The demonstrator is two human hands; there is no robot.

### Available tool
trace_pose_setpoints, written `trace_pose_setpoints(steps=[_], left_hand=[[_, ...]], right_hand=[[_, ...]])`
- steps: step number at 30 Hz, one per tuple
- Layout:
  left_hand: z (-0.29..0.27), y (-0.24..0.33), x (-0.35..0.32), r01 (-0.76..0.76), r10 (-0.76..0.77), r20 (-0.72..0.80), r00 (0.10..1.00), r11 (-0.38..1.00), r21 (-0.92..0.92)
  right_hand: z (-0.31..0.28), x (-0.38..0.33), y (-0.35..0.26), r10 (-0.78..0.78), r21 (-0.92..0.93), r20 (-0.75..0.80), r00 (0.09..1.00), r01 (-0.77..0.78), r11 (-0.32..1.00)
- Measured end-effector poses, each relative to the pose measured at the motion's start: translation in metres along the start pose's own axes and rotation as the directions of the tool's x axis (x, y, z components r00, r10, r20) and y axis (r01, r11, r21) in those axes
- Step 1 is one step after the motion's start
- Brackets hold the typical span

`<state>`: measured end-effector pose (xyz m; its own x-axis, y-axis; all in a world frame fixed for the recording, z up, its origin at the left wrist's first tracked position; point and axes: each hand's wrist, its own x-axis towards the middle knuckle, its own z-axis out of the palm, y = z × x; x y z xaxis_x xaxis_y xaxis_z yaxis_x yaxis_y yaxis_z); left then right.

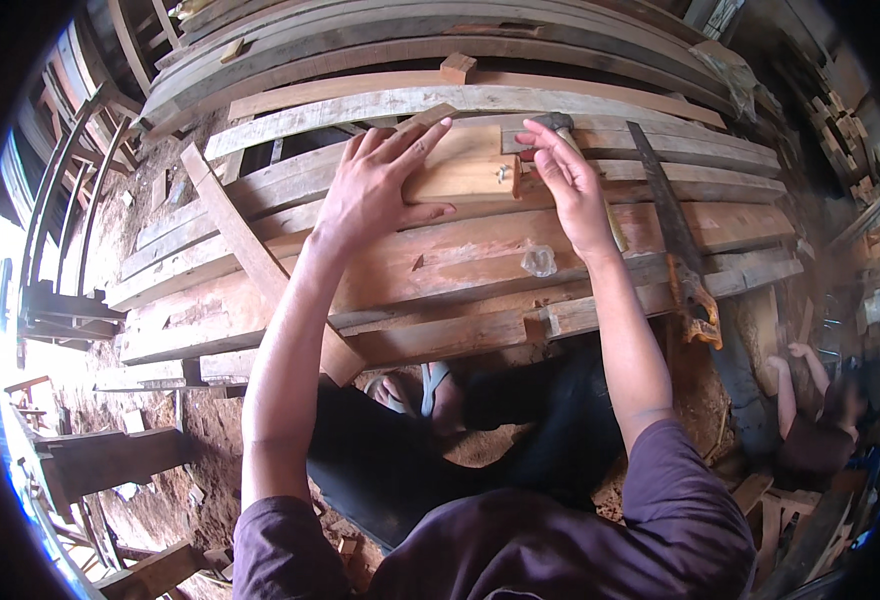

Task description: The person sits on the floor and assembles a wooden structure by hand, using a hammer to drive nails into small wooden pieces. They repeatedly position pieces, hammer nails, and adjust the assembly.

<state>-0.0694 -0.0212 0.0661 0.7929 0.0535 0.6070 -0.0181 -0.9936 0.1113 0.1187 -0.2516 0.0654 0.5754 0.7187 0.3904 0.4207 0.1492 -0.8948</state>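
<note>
- Left hand [375,190], fingers spread, lies flat on a small pale board [465,165].
- Right hand [570,180], fingertips pinched together, touches its right edge.
- Stacked rough planks [440,270] sit over a dirt floor [185,440]; a handsaw [675,235] lies at the right.

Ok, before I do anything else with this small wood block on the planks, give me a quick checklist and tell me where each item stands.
1. Block held down: ok. The left hand lies flat on the small wood block, pressing it on the stacked planks.
2. Right hand placed: ok. The right hand is at the block's right end, fingertips by the hammer head.
3. Hammer gripped: cannot tell. Its handle is mostly hidden behind the hand.
4. Nails in the block: cannot tell. Small metal bits show near its right edge, too small to judge.
5. Handsaw clear of the hands: ok. The handsaw lies to the right, apart from both.
</note>
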Motion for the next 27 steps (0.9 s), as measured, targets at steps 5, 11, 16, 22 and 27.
trace_pose_setpoints(steps=[5,11,16,22,27], left_hand=[[-0.011,0.029,0.012,-0.148,0.151,-0.034,0.988,0.985,0.089],[-0.010,0.036,0.013,-0.134,0.135,-0.011,0.991,0.990,0.044],[-0.004,0.026,0.008,-0.125,0.124,-0.044,0.991,0.992,-0.031],[-0.004,0.016,0.003,-0.209,0.198,-0.125,0.972,0.975,-0.078],[-0.003,0.014,0.002,-0.312,0.276,-0.244,0.930,0.943,-0.120]], right_hand=[[-0.012,0.005,-0.018,0.414,0.303,0.122,0.902,-0.431,0.850],[-0.012,0.014,-0.032,0.430,0.090,0.112,0.896,-0.440,0.893],[-0.011,0.008,-0.032,0.447,0.259,0.170,0.878,-0.478,0.839],[-0.017,-0.010,-0.041,0.380,0.280,0.218,0.899,-0.430,0.858],[-0.018,-0.014,-0.054,0.281,0.306,0.310,0.908,-0.375,0.875]])
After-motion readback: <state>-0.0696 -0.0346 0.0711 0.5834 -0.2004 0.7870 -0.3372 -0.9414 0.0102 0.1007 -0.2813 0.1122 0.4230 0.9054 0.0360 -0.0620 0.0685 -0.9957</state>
